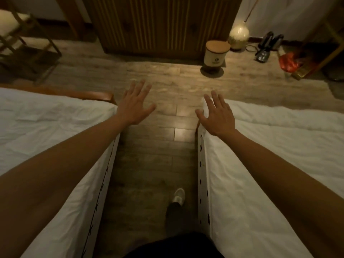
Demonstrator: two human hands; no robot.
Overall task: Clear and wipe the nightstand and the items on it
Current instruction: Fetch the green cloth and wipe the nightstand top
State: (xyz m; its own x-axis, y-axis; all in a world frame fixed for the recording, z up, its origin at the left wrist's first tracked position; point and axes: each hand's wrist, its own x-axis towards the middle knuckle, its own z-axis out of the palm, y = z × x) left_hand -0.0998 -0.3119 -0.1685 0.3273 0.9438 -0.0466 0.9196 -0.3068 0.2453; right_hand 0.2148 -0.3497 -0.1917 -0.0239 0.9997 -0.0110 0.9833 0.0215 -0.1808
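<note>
Both my arms stretch forward over the aisle between two beds. My left hand (135,105) is open with fingers spread, held above the wooden floor and holding nothing. My right hand (216,116) is open too, palm down over the corner of the right bed, also holding nothing. A wooden slatted cabinet (162,25) stands ahead against the wall. No nightstand top or cloth shows in this view.
White-sheeted beds flank the aisle, left bed (52,131) and right bed (279,155). On the floor ahead stand a cream canister with a wooden lid (216,53), a glowing round lamp (238,35), dark appliances (268,45) and a red bag (288,62). A chair (24,43) stands far left.
</note>
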